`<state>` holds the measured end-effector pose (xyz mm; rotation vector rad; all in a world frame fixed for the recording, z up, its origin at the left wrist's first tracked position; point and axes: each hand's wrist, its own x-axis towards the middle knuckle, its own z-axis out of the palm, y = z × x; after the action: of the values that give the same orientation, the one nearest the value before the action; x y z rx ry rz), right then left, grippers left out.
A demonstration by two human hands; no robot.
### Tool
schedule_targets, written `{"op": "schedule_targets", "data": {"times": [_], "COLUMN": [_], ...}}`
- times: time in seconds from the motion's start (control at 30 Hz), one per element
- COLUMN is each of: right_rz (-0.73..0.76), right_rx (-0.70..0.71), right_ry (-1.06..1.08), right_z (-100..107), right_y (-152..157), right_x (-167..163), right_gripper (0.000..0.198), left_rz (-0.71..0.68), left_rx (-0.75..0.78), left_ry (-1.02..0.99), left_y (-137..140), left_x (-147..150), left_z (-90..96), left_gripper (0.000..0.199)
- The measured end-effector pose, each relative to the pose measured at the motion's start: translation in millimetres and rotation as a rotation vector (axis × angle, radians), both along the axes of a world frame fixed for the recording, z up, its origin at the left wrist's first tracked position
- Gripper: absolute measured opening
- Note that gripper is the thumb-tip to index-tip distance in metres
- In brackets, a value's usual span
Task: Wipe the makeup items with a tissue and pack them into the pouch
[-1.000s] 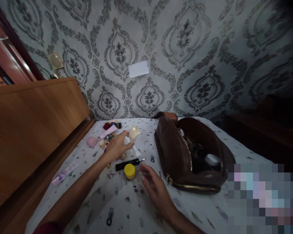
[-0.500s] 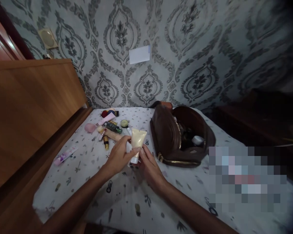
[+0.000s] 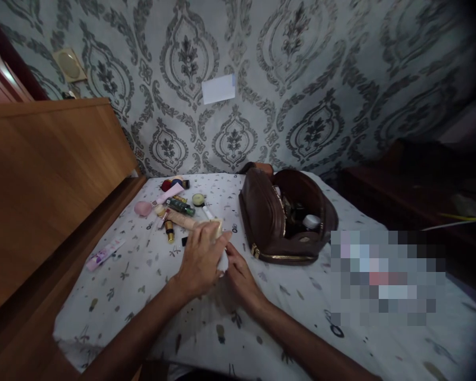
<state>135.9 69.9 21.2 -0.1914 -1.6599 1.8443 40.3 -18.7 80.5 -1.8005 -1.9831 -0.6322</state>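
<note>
Hands, one pair, bare, close together, both left of and nearer than the brown bag (image 3: 267, 217): left hand (image 3: 198, 259) wrapped around a cream tube (image 3: 219, 226), its back hiding most of it; right hand (image 3: 241, 278) half curled at a white rounded part (image 3: 222, 263), its actual grip impossible to tell. Cream tube, one, just off the bag's near left side, broad end tilted away; whether the white part is its cap cannot be made out. Handling, as judged: light, soft-walled, perhaps slick, not fragile; best taken flat across the body between thumb and fingers, gently, since a hard squeeze may push out contents, or by a stiffer end. Printed white sheet (image 3: 143, 301), one, beneath bag and goods. Purple-printed tube (image 3: 105, 254), one, lying far left of the bag. Gold-and-black bottle (image 3: 169, 232), one, left of the bag, with a black piece (image 3: 184, 242) between them, mostly covered by the left hand. Bag, upright, unzipped, a white-lidded jar (image 3: 311, 221) inside. Left of the bag, farther back than the hands: dark green bottle (image 3: 180, 206); pink sponge-like piece (image 3: 143, 208); pale green jar (image 3: 198, 199); pink tube (image 3: 170, 194), behind these a small cluster with a red piece (image 3: 166, 185). Patterned wall (image 3: 154, 79), behind the bag, bearing one white paper (image 3: 218, 89).
</note>
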Motion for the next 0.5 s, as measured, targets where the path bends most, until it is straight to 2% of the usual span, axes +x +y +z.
{"op": "schedule_targets", "data": {"times": [0.1, 0.27, 0.4, 0.5], "right_rz": [0.028, 0.151, 0.186, 0.185], "right_rx": [0.063, 0.092, 0.039, -0.043], "right_ry": [-0.085, -0.137, -0.159, -0.161], "right_z": [4.6, 7.6, 3.9, 0.7], "right_y": [-4.8, -10.4, -11.0, -13.0], "right_x": [2.2, 5.2, 4.1, 4.4], "right_gripper": [0.047, 0.046, 0.049, 0.052], "left_rz": [0.064, 0.119, 0.133, 0.147], "left_rx": [0.052, 0.001, 0.050, 0.151], "left_ry": [-0.128, -0.554, -0.732, -0.899], "left_y": [8.9, 22.2, 24.9, 22.6], "left_x": [-13.4, -39.1, -54.5, -56.7], "left_z": [12.1, 22.3, 16.9, 8.4], "left_gripper": [0.035, 0.027, 0.034, 0.032]}}
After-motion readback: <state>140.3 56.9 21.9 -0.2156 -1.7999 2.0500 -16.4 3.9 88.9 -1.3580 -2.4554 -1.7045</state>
